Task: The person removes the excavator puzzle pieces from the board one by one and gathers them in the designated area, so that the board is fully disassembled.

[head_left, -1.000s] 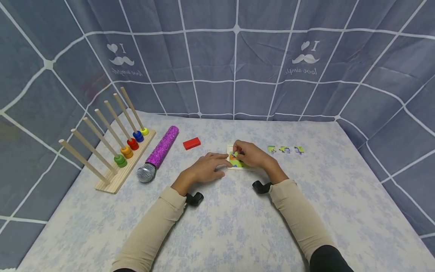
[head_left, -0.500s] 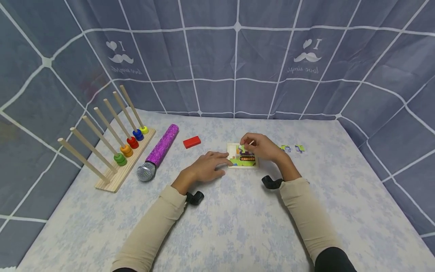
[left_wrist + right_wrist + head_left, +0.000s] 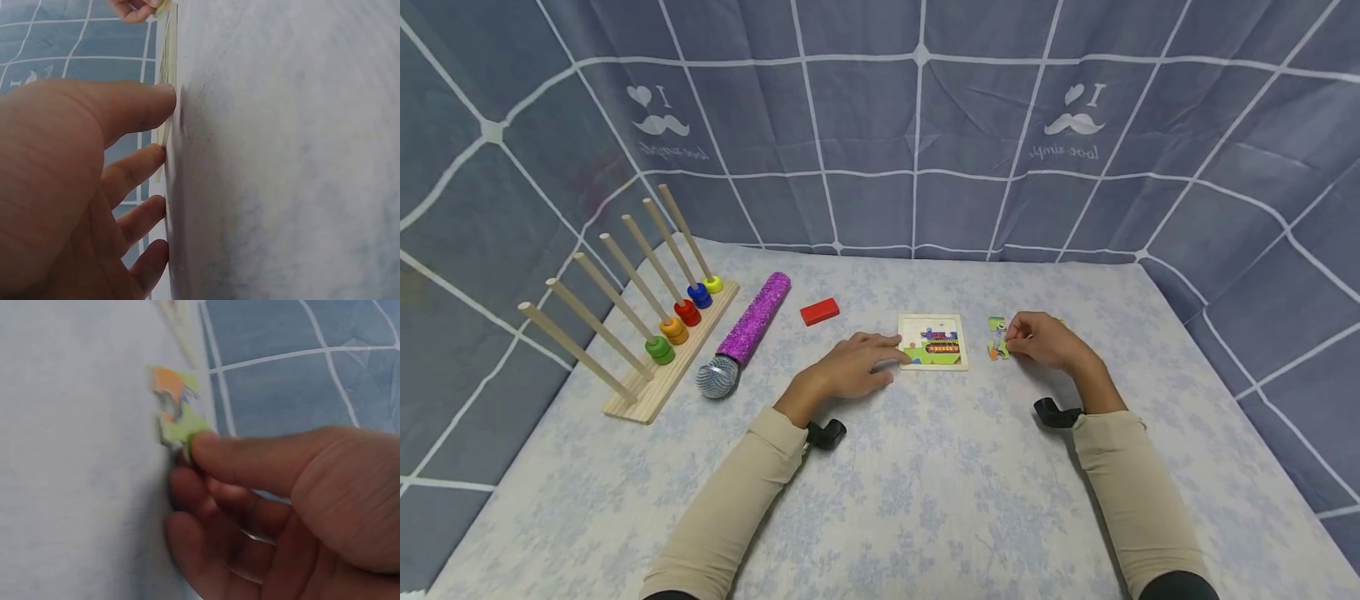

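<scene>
- While the left hand (image 3: pixel 853 367) lies with fingers loosely extended, touching the left side of the puzzle tray (image 3: pixel 912 328), the right hand (image 3: pixel 1048 341) pinches a puzzle piece (image 3: pixel 181 419), just right of the tray.
- Tray's long axis runs left to right; piece's orange part points away from the thumb.
- Backdrop (image 3: pixel 880 108) carries mirror-reversed "I" and "love simple".

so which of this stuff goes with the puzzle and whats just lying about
Puzzle job:
tray with pieces set in it
piece being held
loose piece just beyond it
green sliver behind the right hand, probably another piece

Just lying about:
wooden peg stand with coloured rings
purple glitter microphone
red block
</scene>
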The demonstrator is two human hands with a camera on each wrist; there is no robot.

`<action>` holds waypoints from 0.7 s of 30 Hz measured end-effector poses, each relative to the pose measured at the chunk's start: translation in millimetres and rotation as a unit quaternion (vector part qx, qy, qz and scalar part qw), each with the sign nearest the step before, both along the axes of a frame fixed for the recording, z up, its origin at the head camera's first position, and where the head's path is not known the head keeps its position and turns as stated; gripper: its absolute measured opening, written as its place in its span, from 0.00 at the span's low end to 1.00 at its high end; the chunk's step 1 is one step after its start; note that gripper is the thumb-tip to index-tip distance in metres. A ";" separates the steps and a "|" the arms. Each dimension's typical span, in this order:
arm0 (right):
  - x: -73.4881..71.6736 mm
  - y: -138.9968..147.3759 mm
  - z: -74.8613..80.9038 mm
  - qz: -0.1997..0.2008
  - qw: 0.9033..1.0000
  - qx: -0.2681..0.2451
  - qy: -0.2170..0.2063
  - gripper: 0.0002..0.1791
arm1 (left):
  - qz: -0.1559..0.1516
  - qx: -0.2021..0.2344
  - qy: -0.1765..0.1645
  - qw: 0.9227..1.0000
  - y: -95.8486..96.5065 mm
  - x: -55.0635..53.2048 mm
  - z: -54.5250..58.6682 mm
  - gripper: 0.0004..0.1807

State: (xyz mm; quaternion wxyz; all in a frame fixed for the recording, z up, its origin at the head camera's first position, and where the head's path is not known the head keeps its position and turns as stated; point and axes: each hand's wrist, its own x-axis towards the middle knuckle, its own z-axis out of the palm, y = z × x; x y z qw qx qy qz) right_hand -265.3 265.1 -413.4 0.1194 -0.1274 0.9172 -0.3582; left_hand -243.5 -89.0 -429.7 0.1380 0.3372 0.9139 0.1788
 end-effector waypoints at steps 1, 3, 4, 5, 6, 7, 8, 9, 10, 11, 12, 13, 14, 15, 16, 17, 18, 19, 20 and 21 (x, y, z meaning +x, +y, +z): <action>-0.2 -0.1 -0.8 -0.004 1.000 0.010 0.010 0.04 | 0.001 0.001 -0.001 1.000 -0.5 -0.2 -0.4 0.23; -1.2 -1.6 -2.8 -0.016 0.999 0.033 0.029 0.04 | 0.002 0.005 0.000 1.000 -1.2 -0.6 -1.5 0.23; -1.6 -2.6 -3.4 -0.021 0.998 0.042 0.035 0.04 | 0.002 0.005 0.000 1.000 -1.4 -0.9 -2.2 0.23; -1.5 -3.8 -3.5 -0.025 0.998 0.051 0.040 0.04 | 0.002 0.007 0.000 1.000 -1.6 -0.8 -2.7 0.23; -1.4 -4.8 -3.6 -0.028 0.997 0.059 0.045 0.04 | 0.002 0.005 0.000 1.000 -1.7 -0.7 -2.9 0.23; -1.5 -5.4 -3.3 -0.031 0.996 0.068 0.050 0.05 | 0.003 0.004 0.001 1.000 -1.6 -0.6 -2.8 0.23; -1.7 -6.1 -3.2 -0.032 0.995 0.075 0.055 0.05 | 0.003 0.003 0.001 1.000 -1.5 -0.4 -2.7 0.23; -1.6 -6.8 -2.8 -0.035 0.994 0.080 0.058 0.05 | 0.005 0.002 0.000 1.000 -1.3 -0.1 -2.5 0.23; -1.5 -7.5 -2.7 -0.037 0.994 0.086 0.061 0.05 | 0.005 0.003 0.000 1.000 -1.3 0.4 -2.1 0.23; -1.5 -8.0 -2.6 -0.039 0.993 0.093 0.064 0.05 | 0.005 0.004 0.000 1.000 -1.3 0.8 -1.9 0.23; -1.6 -8.1 -2.9 -0.041 0.992 0.098 0.066 0.05 | 0.006 0.006 0.001 1.000 -1.2 1.1 -1.8 0.23; -1.6 -8.4 -2.6 -0.041 0.992 0.102 0.067 0.05 | 0.006 0.007 0.001 1.000 -1.1 1.4 -1.7 0.23; -1.4 -8.5 -2.8 -0.041 0.991 0.105 0.070 0.05 | 0.006 0.008 0.001 1.000 -1.1 1.5 -1.9 0.23; -1.3 -8.4 -3.3 -0.043 0.991 0.108 0.072 0.06 | 0.006 0.010 0.001 1.000 -1.0 1.7 -1.8 0.23; -1.2 -8.2 -3.6 -0.044 0.990 0.109 0.073 0.06 | 0.006 0.012 0.002 1.000 -1.1 1.8 -1.8 0.23; -1.2 -7.9 -3.7 -0.044 0.990 0.109 0.075 0.06 | 0.006 0.011 0.003 1.000 -1.1 1.7 -2.0 0.23; -1.2 -7.5 -3.7 -0.042 0.990 0.107 0.077 0.05 | 0.007 0.012 0.002 1.000 -1.1 1.5 -2.1 0.22; -0.9 -7.3 -3.6 -0.042 0.991 0.104 0.077 0.05 | 0.007 0.011 0.002 1.000 -1.2 1.5 -2.1 0.22; -0.7 -6.9 -3.8 -0.041 0.991 0.100 0.075 0.04 | 0.007 0.013 0.003 1.000 -1.2 1.4 -2.2 0.22; -0.6 -6.7 -3.9 -0.041 0.992 0.096 0.073 0.04 | 0.007 0.014 0.002 1.000 -1.1 1.3 -2.1 0.22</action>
